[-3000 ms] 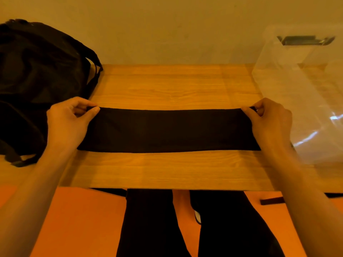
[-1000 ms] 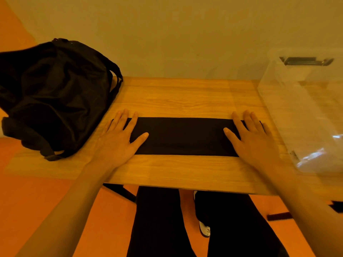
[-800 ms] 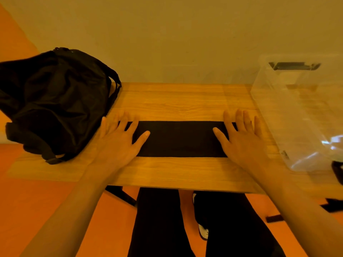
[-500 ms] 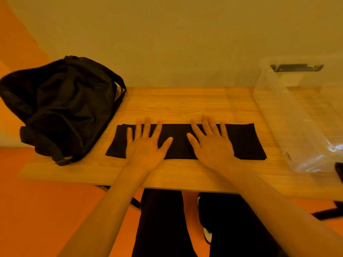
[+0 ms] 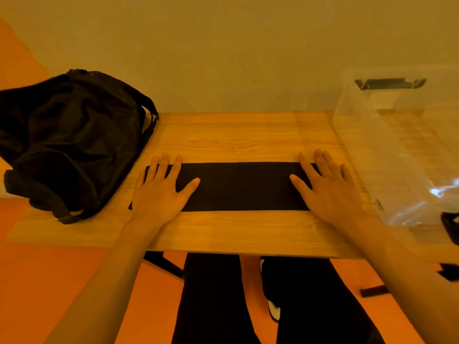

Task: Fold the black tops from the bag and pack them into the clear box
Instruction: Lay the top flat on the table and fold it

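Flat, open left hand and right hand press both ends of the top, smoothing it; next, probably, an end-to-end fold.

No text, number, brand or sign in my view can be read. One candidate marking is present: a small label on the near lower corner of the clear box, at about 3 o'clock from the centre of my view. Its print is too small and blurred for me to make out any character.
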Motion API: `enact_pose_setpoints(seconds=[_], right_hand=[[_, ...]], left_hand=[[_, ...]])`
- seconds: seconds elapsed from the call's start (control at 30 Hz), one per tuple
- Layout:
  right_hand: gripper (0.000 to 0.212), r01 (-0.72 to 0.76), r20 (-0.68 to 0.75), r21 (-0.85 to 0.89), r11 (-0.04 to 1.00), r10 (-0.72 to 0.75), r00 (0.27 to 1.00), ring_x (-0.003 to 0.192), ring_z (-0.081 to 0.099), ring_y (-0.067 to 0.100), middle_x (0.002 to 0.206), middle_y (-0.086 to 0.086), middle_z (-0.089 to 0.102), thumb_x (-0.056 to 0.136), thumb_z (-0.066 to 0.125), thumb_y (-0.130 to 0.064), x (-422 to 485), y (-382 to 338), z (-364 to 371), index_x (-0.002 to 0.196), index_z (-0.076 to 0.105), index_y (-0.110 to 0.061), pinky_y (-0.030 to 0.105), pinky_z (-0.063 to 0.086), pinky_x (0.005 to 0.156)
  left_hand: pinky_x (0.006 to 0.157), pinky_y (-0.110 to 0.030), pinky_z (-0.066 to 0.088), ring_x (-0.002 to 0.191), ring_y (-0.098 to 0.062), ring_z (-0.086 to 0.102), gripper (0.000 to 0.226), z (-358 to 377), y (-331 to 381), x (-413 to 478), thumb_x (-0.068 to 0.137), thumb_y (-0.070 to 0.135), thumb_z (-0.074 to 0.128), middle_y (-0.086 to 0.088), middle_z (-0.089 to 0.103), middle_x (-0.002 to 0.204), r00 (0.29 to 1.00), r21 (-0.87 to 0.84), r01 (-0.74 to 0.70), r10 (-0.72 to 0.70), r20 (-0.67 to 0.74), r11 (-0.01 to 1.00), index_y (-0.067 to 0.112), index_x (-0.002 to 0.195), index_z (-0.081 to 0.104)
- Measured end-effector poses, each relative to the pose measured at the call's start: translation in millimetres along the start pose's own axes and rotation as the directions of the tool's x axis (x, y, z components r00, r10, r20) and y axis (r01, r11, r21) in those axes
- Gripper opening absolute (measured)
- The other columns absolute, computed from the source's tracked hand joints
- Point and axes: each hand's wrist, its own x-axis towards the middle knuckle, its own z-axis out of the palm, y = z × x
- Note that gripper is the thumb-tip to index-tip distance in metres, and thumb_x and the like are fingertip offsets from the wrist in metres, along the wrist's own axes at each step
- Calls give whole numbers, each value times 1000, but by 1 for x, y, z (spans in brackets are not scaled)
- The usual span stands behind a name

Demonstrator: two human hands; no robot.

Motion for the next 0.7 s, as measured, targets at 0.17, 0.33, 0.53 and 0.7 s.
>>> enact_pose_setpoints(seconds=[0.17, 0.33, 0.53, 0.7], right_hand=[[80, -13, -2, -9, 1000, 13, 1000, 155, -12, 20, 169, 3, -5, 87, -7, -74, -3, -1, 3, 159, -7, -39, 50, 1, 125], [83, -62, 30, 0, 998, 62, 998, 155, -13, 26, 169, 9, -7, 86, -7, -75, -17, -11, 0, 160, -7, -36, 52, -5, 124], [87, 230, 21, -70, 971, -229, 973, 151, -24, 27, 164, 7, -23, 84, -4, -85, -8, -40, -32, 157, -14, -39, 48, -15, 122], [80, 634, 286, -7, 774, -606, 742, 147, -33, 14, 162, -9, -30, 82, 15, -90, 26, -32, -27, 150, -11, -58, 42, -13, 123]], left_hand=[[127, -44, -3, 155, -18, -15, 91, 0, -3, 5, 81, 85, -1, 2, -10, 170, 1000, 14, -19, 19, 14, 1000, 40, 159, -10], [127, -45, -4, 155, -19, -16, 92, -7, -3, 16, 79, 84, -3, 1, -12, 170, 997, 41, -67, 66, 37, 997, 39, 159, -9], [126, -48, -7, 156, -31, -10, 84, -23, 34, -17, 90, 74, -4, -11, -4, 170, 992, -132, 23, -39, -123, 991, 33, 162, 7], [124, -52, -12, 152, -36, -23, 84, -4, 54, -17, 90, 79, -1, -18, -20, 166, 984, -168, 176, -170, 50, 970, 34, 161, -10]])
